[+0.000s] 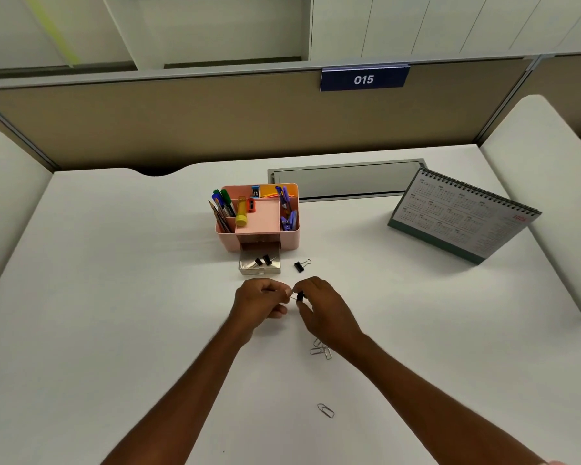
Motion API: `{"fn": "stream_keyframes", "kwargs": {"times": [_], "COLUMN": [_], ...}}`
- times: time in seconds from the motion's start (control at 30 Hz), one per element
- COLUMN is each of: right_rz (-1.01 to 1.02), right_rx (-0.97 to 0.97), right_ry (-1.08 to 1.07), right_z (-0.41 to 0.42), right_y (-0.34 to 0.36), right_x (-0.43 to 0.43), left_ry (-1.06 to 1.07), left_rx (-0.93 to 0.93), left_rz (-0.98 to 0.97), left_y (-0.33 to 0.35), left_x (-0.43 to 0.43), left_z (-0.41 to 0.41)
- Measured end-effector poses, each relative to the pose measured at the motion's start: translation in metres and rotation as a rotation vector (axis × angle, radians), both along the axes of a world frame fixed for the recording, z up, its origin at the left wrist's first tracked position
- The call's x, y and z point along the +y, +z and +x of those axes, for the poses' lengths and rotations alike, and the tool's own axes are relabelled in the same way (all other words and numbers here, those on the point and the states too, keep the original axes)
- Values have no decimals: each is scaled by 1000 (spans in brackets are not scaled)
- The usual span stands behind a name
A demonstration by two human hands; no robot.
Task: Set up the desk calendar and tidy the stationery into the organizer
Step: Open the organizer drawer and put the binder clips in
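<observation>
Two hands: a black binder clip (300, 296) is pinched between the left hand (260, 302) and right hand (321, 305), above the desk (114, 297).
Drawer (259, 263): pulled open, two clips inside.
Organizer (257, 216): behind the drawer.
Calendar (463, 214): stood upright, far right.

Both forearms reach forward, left hand (261, 301) and right hand (319, 303) meeting, fingertips in pinching grip.

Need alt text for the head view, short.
Both hands, left and right, hold a black binder clip above a white desk, before a pink organizer with its drawer open. A calendar stands at right; paper clips lie loose.
</observation>
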State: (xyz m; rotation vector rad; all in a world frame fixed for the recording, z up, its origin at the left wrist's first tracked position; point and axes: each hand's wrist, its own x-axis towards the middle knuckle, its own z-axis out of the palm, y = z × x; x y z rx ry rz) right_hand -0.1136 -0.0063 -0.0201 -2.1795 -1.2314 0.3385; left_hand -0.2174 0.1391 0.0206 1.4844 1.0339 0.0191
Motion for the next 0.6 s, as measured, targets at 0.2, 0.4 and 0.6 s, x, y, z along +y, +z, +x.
{"fn": "stream_keyframes", "kwargs": {"times": [0.2, 0.4, 0.6], "right_rz": [53, -56, -160], "right_rx": [37, 65, 61], "right_ry": [8, -47, -64], "right_z": [-3, 5, 13], "right_y": [8, 2, -5], "right_x": [4, -8, -16], "left_ry": [73, 210, 90], "left_rx": [-31, 1, 116], "left_rz": [81, 339, 503], "left_y": [8, 19, 4], "left_x": [9, 46, 77], "left_z": [-3, 10, 33]}}
